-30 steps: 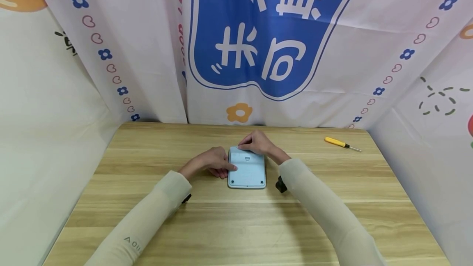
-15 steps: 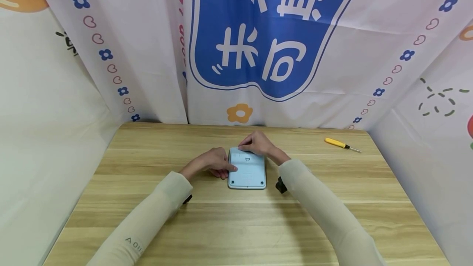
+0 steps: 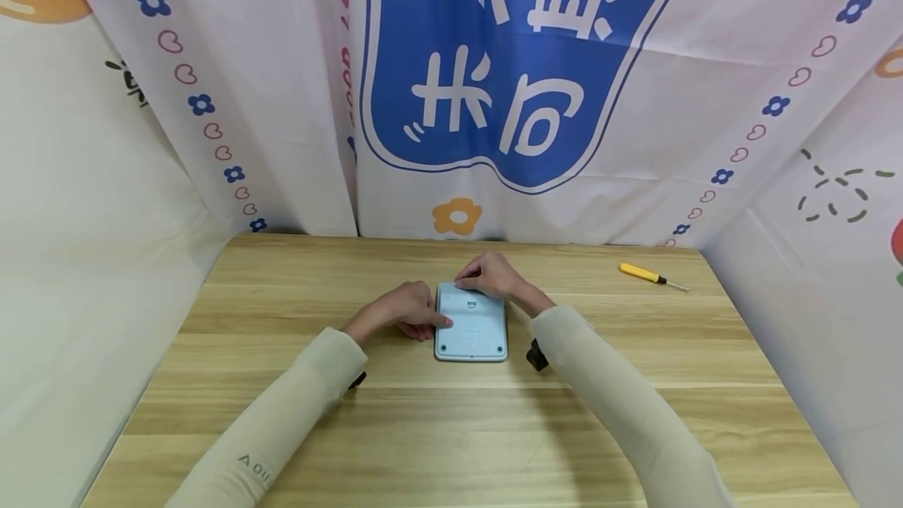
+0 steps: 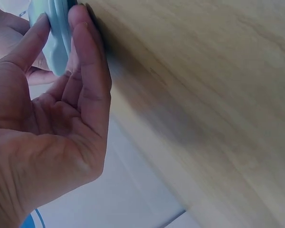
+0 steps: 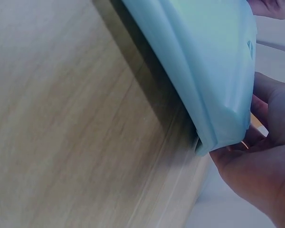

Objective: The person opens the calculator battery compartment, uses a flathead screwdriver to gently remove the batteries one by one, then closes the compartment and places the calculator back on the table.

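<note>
A light blue calculator (image 3: pixel 474 333) lies back side up on the wooden table, with a small latch mark near its far end and dark screw holes at its near corners. My left hand (image 3: pixel 411 307) pinches its left edge, thumb on the back. In the left wrist view the fingers curl by the underside of the calculator (image 4: pixel 58 42). At the far edge, my right hand (image 3: pixel 491 273) holds the calculator with thumb and fingers. The right wrist view shows the thick end of the calculator (image 5: pixel 209 71) against these fingers; some fingertips are hidden behind it.
A screwdriver (image 3: pixel 652 276) with a yellow handle lies at the far right of the wooden table (image 3: pixel 451 429). Printed white cloth (image 3: pixel 296 139) hangs behind the table and along both sides.
</note>
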Motion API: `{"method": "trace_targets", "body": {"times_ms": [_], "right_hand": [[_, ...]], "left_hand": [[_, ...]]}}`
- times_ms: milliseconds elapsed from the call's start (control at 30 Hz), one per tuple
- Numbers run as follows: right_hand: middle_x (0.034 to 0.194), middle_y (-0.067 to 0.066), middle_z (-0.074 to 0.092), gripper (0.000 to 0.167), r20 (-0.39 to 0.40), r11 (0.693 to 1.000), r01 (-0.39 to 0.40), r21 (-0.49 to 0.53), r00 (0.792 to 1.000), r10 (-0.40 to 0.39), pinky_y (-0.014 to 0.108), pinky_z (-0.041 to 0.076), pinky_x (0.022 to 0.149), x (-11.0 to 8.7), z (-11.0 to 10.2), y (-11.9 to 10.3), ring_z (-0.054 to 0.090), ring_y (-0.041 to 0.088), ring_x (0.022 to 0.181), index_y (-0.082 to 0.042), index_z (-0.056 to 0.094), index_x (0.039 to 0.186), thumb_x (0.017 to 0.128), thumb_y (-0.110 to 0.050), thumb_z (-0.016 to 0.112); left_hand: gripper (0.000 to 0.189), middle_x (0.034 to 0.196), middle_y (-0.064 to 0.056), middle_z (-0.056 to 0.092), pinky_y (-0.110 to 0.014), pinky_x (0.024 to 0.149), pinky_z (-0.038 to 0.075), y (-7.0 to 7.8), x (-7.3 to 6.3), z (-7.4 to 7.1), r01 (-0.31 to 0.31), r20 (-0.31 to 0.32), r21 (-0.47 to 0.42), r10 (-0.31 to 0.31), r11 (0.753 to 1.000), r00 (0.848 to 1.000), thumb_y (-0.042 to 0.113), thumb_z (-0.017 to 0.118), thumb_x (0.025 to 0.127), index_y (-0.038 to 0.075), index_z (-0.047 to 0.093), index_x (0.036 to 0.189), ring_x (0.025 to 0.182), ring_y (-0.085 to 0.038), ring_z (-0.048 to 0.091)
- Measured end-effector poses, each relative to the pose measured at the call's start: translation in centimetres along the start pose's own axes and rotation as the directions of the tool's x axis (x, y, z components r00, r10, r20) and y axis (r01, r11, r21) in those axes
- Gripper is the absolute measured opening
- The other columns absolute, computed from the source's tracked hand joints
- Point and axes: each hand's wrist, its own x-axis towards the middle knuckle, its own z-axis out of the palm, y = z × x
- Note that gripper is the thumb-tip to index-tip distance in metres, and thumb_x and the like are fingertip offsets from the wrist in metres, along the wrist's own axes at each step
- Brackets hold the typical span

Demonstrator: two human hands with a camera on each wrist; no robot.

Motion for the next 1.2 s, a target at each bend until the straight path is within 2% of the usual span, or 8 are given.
{"method": "trace_targets", "body": {"times_ms": [133, 267, 400, 500, 633, 800, 967, 1200], "right_hand": [[0.104, 0.007, 0.081, 0.012, 0.005, 1.0, 0.0, -0.001, 1.0, 0.0, 0.024, 0.055, 0.078, -0.2, -0.2, -0.2, 0.071, 0.013, 0.092, -0.006, 0.085, 0.105, 0.097, -0.014, 0.079], [0.106, 0.007, 0.081, 0.013, 0.005, 1.0, 0.009, -0.006, 1.0, -0.009, 0.024, 0.055, 0.076, -0.5, -0.4, -0.2, 0.07, 0.014, 0.09, -0.006, 0.084, 0.105, 0.098, -0.015, 0.078], [0.108, 0.008, 0.081, 0.015, 0.007, 1.0, 0.015, -0.013, 1.0, -0.015, 0.025, 0.056, 0.077, -0.8, -0.5, -0.1, 0.07, 0.014, 0.09, -0.006, 0.084, 0.108, 0.099, -0.015, 0.076], [0.11, 0.008, 0.08, 0.016, 0.014, 1.0, 0.011, -0.012, 1.0, -0.011, 0.026, 0.057, 0.078, -1.0, -0.7, -0.1, 0.071, 0.014, 0.091, -0.006, 0.083, 0.111, 0.101, -0.016, 0.075], [0.113, 0.009, 0.08, 0.02, 0.021, 0.999, 0.024, -0.027, 1.0, -0.024, 0.029, 0.06, 0.084, -1.1, -0.9, -0.2, 0.073, 0.017, 0.096, -0.005, 0.081, 0.115, 0.102, -0.017, 0.073], [0.117, 0.011, 0.079, 0.025, 0.038, 0.997, 0.058, -0.052, 0.998, -0.056, 0.034, 0.061, 0.09, -1.3, -1.2, -0.4, 0.074, 0.021, 0.102, -0.001, 0.079, 0.12, 0.103, -0.018, 0.071], [0.119, 0.011, 0.078, 0.028, 0.053, 0.991, 0.1, -0.086, 0.994, -0.095, 0.036, 0.061, 0.091, -1.7, -1.7, -0.5, 0.074, 0.021, 0.104, -0.001, 0.078, 0.122, 0.104, -0.021, 0.071], [0.123, 0.013, 0.077, 0.032, 0.093, 0.97, 0.182, -0.16, 0.981, -0.168, 0.04, 0.06, 0.097, -2.3, -2.2, -1.0, 0.074, 0.025, 0.114, 0.0, 0.077, 0.125, 0.103, -0.022, 0.073]], "left_hand": [[0.04, 0.067, -0.009, 0.073, -0.021, 0.05, 0.053, 0.2, -0.1, 0.0, -0.04, -0.041, 0.089, 0.044, 0.995, 0.998, 0.034, 0.083, 0.094, -0.001, 0.076, 0.076, 0.052, -0.012, 0.063], [0.045, 0.056, -0.003, 0.063, -0.021, 0.045, 0.038, 0.4, -0.1, 0.0, -0.059, -0.085, 0.187, 0.076, 0.981, 0.993, 0.038, 0.085, 0.092, 0.002, 0.072, 0.068, 0.048, -0.011, 0.051], [0.051, 0.049, 0.003, 0.047, -0.023, 0.045, 0.028, 0.8, -0.2, 0.1, -0.055, -0.128, 0.272, 0.093, 0.961, 0.987, 0.041, 0.087, 0.089, 0.01, 0.06, 0.058, 0.046, -0.01, 0.041], [0.049, 0.052, 0.003, 0.044, -0.024, 0.046, 0.027, 1.2, -0.3, 0.1, -0.043, -0.155, 0.286, 0.091, 0.957, 0.984, 0.04, 0.089, 0.087, 0.012, 0.056, 0.064, 0.048, -0.011, 0.041], [0.044, 0.074, -0.003, 0.057, -0.027, 0.057, 0.037, 1.4, -0.6, 0.1, -0.031, -0.205, 0.299, 0.096, 0.954, 0.974, 0.041, 0.091, 0.085, 0.005, 0.066, 0.094, 0.065, -0.016, 0.051], [0.078, 0.131, -0.017, 0.063, -0.045, 0.091, 0.056, 1.5, -0.8, 0.1, -0.06, -0.248, 0.353, 0.156, 0.934, 0.956, 0.046, 0.091, 0.083, 0.001, 0.061, 0.139, 0.115, -0.031, 0.06], [0.095, 0.16, -0.022, 0.046, -0.057, 0.116, 0.044, 1.4, -0.6, 0.3, -0.111, -0.223, 0.357, 0.2, 0.927, 0.954, 0.047, 0.09, 0.084, 0.001, 0.048, 0.155, 0.147, -0.04, 0.043], [0.104, 0.174, -0.022, 0.022, -0.055, 0.13, 0.022, 1.4, -0.4, 0.6, -0.183, -0.132, 0.375, 0.247, 0.909, 0.96, 0.047, 0.09, 0.085, 0.003, 0.036, 0.163, 0.162, -0.038, 0.019]]}}
